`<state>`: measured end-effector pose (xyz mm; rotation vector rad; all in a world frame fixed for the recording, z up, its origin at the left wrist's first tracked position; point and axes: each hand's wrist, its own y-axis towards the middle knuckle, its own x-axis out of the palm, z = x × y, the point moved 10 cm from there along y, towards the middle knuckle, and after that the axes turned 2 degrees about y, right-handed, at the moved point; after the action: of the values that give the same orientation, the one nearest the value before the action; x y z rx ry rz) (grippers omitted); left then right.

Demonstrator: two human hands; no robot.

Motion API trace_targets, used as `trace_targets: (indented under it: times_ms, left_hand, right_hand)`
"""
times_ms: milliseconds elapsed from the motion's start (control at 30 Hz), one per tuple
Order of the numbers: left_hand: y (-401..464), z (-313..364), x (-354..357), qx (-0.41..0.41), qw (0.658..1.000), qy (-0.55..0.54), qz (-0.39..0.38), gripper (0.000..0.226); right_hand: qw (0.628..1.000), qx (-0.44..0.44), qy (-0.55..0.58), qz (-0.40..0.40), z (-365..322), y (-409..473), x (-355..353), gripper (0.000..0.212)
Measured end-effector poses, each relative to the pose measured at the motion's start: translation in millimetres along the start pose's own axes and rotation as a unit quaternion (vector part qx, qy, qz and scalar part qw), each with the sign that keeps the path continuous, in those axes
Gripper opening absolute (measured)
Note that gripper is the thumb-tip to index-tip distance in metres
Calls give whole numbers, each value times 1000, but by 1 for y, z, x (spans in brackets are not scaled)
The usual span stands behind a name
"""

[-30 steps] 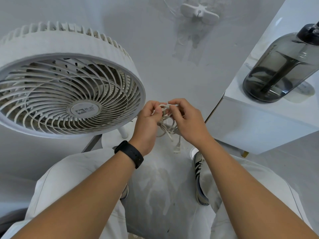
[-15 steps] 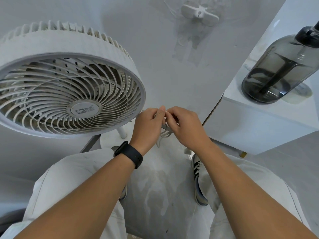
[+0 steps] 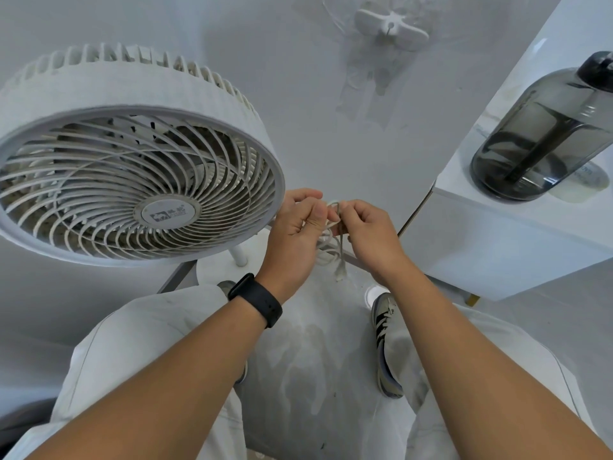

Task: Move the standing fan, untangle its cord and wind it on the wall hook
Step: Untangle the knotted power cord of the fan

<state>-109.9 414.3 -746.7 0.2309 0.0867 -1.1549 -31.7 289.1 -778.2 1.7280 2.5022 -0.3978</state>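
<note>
The white standing fan [image 3: 132,180] fills the left of the head view, its round grille facing me and its pole [image 3: 239,254] dropping to a round base. A tangled white cord [image 3: 332,240] hangs in loops between my hands, its plug end [image 3: 340,273] dangling below. My left hand [image 3: 293,240], with a black band at the wrist, pinches the cord from the left. My right hand [image 3: 368,239] pinches it from the right, fingertips almost meeting the left ones. The white wall hook [image 3: 391,24] sits high on the wall above, with nothing on it.
A white cabinet [image 3: 504,240] stands close on the right with a dark translucent water jug [image 3: 544,134] on top. My shoes [image 3: 386,340] and pale trousers are below, on a grey floor. The wall is directly ahead.
My hands rose slightly and parted a little, exposing a loop of cord between the fingertips and the plug end hanging below. The fan stayed where it was.
</note>
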Motion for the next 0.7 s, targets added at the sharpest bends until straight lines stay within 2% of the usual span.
trace_targets:
  times_ms: [133, 233, 400, 500, 567, 700]
  left_hand:
    - [0, 1, 8, -25, 998, 28, -44, 26]
    - [-1, -4, 6, -51, 995, 79, -32, 26]
    - [-1, -8, -1, -81, 994, 74, -10, 40]
    - [1, -16, -6, -92, 989, 115, -4, 49]
    - [3, -19, -6, -90, 988, 127, -8, 44]
    - [4, -10, 0, -36, 994, 104, -14, 36]
  right_hand:
    - [990, -85, -111, 27, -8, 0, -5, 25]
    - [980, -131, -146, 27, -15, -4, -4, 22]
    - [968, -158, -193, -1, -18, -9, 11, 25]
    - [953, -202, -223, -24, -22, -12, 20, 27]
    - [955, -204, -212, -17, -24, -12, 19, 27]
    - [990, -115, -63, 43, -21, -10, 2, 24]
